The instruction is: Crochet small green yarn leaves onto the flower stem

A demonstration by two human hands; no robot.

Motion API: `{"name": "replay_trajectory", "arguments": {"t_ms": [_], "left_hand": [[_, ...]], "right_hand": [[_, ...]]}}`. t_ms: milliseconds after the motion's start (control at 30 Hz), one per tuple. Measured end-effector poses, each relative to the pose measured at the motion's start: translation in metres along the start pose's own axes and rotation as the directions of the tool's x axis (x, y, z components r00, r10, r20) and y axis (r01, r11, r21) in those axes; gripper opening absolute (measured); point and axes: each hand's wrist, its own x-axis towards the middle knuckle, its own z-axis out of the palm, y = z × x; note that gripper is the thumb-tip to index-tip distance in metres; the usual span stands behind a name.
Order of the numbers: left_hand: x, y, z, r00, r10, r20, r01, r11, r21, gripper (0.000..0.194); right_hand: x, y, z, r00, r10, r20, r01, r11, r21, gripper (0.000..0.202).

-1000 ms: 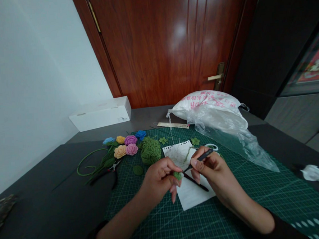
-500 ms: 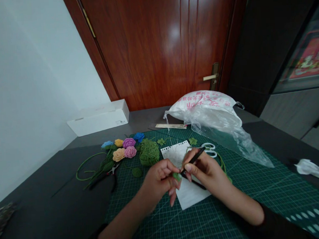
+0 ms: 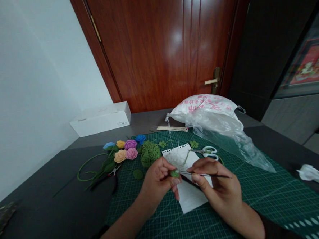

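My left hand pinches a small green crocheted piece between thumb and fingertips, with a bit of white at its right side. Slim dark tweezers lie almost level in my right hand, and their tips meet the green piece. Both hands are over a sheet of white paper with a torn, punched top edge. White fluffy stuffing rests on the paper's upper part. A dark thin stick shows below the tweezers, partly hidden by my right hand.
On the green cutting mat are a green yarn ball, white-handled scissors and crocheted leaves. Crocheted flowers and pliers lie left. Behind are a white box, a ruler and a plastic bag.
My right hand has shifted right and down, and the tweezers have swung from steep to nearly level. The left hand keeps its pinch on the green piece. The view has moved slightly.
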Motion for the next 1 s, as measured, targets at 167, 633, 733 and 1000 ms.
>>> {"name": "replay_trajectory", "arguments": {"t_ms": [167, 633, 733, 1000], "left_hand": [[-0.002, 0.001, 0.001, 1.000, 0.024, -0.020, -0.024, 1.000, 0.014, 0.030], [-0.004, 0.005, 0.006, 0.997, 0.072, -0.035, -0.071, 0.997, 0.038, 0.029], [-0.003, 0.005, 0.007, 0.996, 0.078, -0.035, -0.076, 0.996, 0.052, 0.029], [-0.005, 0.006, 0.012, 0.993, 0.085, -0.078, -0.076, 0.990, 0.119, 0.027]], "right_hand": [[0.000, -0.002, 0.000, 0.998, -0.055, 0.035, 0.057, 0.997, -0.058, 0.017], [-0.008, -0.002, -0.001, 0.999, -0.032, 0.034, 0.034, 0.998, -0.051, 0.020], [-0.008, -0.003, -0.001, 0.999, -0.037, 0.034, 0.039, 0.998, -0.054, 0.020], [-0.006, -0.005, -0.001, 0.994, -0.080, 0.075, 0.087, 0.992, -0.095, 0.017]]}}
